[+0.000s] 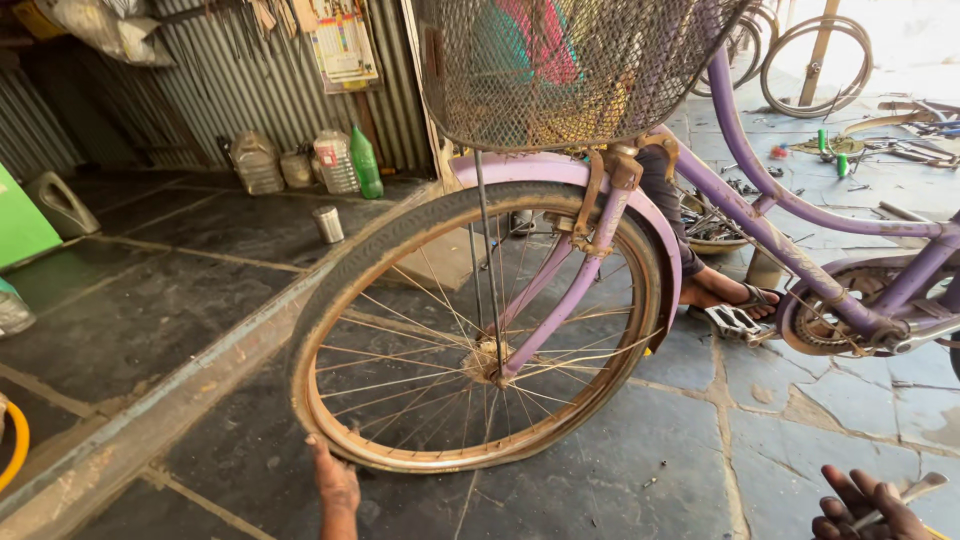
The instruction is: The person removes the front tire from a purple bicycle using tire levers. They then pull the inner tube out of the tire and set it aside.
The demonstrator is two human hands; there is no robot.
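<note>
Two hands are showing at the bottom edge. Left hand (335, 480) is pressing its fingers against the tyre (330, 300) at the lowest part of the front wheel (480, 330), gripping the rubber where it meets the rusty rim (400, 455); this contact is steadying the wheel. Right hand (865, 505) is closing around a thin metal tool (915, 490), its flat end sticking out to the right, held low and well apart from the wheel.

A purple bicycle (780, 230) is standing on the stone floor (650, 470), its wheel turned toward the camera so the spokes and hub are facing the person. A wire basket (560, 70) is hanging above the mudguard. Behind the fork, another person's sandalled foot (725, 292) is resting near the pedal (735, 320). Bottles (340, 160) are lining the corrugated wall, and loose rims (810, 60) are leaning at the upper right.
</note>
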